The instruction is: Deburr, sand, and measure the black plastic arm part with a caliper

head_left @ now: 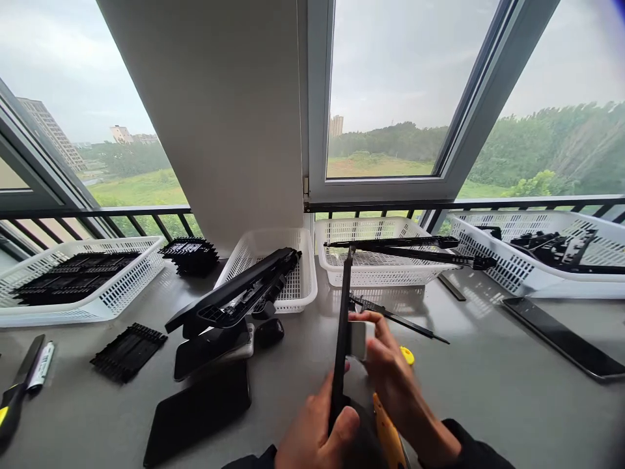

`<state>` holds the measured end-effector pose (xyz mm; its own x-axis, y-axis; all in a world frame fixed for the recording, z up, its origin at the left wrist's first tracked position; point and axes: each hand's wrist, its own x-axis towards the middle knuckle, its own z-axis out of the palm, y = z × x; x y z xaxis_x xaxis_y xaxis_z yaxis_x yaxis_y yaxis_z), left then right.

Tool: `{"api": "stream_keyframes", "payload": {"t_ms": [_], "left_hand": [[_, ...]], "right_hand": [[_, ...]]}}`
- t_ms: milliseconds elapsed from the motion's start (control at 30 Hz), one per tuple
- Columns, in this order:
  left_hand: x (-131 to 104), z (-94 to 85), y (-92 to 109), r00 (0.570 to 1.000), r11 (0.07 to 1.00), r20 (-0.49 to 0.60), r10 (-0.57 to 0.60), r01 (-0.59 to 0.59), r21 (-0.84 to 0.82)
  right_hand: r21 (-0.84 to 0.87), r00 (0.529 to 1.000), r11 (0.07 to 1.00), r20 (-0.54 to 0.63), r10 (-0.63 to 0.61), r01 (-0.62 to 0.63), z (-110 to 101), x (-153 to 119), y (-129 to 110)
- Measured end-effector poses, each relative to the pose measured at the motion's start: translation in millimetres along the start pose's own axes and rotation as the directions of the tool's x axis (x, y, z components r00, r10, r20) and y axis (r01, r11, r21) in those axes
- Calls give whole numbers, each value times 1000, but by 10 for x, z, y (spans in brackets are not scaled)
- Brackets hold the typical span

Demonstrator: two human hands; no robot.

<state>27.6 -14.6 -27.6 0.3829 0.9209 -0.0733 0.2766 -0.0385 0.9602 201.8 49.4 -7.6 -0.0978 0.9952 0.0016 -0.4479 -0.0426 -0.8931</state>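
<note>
A long black plastic part [343, 326] stands nearly upright in front of me, seen edge-on. My left hand [319, 423] is wrapped round its lower end. A small white and grey block [360, 340] is pinched in my right hand [390, 365], against the right side of the black part. Below my right hand lies a yellow-orange tool [387, 433], partly hidden by the hands. A yellow ring [407, 355] rests on the table just right of my right hand. Behind the hands lies a thin black strip [403, 319].
White baskets [305, 296] line the back of the grey table [478, 404], several holding black parts. Black panels [198, 413], a black ribbed plate [128, 352], a marker [41, 367] and a knife [22, 384] lie left. A phone-like black slab [561, 335] lies right.
</note>
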Motion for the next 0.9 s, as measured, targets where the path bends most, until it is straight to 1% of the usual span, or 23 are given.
{"api": "stream_keyframes", "payload": {"t_ms": [67,167,233,267,300,367,400,433,500,533,600,667,767,833,900], "left_hand": [[-3,47,-76,1000,992,-7,-27,27,120],[-13,122,-136,999,965,7,-38,35,260],[-13,134,-92,1000,940,-3,11,-9,340],[-7,114,-41,998,921,-25,60,-45,387],[1,73,24,992,894,-59,114,-76,442],[22,-78,170,957,818,-175,231,-94,567],[31,-182,236,932,781,-258,256,-42,623],[37,-300,289,902,748,-353,249,52,661],[34,-545,343,839,707,-514,178,255,660],[27,-656,346,813,704,-569,122,334,627],[4,-826,323,775,718,-632,17,430,547],[-24,-909,297,749,734,-662,-17,459,500],[-61,-908,296,722,738,-692,27,452,501],[-80,-884,311,714,731,-699,43,455,509],[-94,-881,317,712,725,-701,25,470,503]], "right_hand": [[-25,996,996,15,83,-82,78,-63,148],[-142,987,977,13,159,-156,118,-102,291],[-214,986,963,-11,169,-167,117,-102,303],[-233,986,958,-38,161,-165,114,-96,287],[-239,986,957,-66,151,-162,110,-85,262],[-215,986,967,-117,117,-140,98,-52,202],[-192,986,974,-137,98,-123,90,-30,177],[-165,985,981,-153,81,-106,80,-8,159],[-116,982,990,-179,56,-77,60,32,148],[-100,981,993,-187,50,-69,52,45,155],[-82,982,994,-183,50,-66,42,51,181],[-79,984,995,-173,42,-57,40,37,214],[-75,986,996,-165,36,-49,31,12,251],[-75,987,995,-150,49,-61,12,9,263],[-82,990,994,-131,56,-67,-10,14,268]]}}
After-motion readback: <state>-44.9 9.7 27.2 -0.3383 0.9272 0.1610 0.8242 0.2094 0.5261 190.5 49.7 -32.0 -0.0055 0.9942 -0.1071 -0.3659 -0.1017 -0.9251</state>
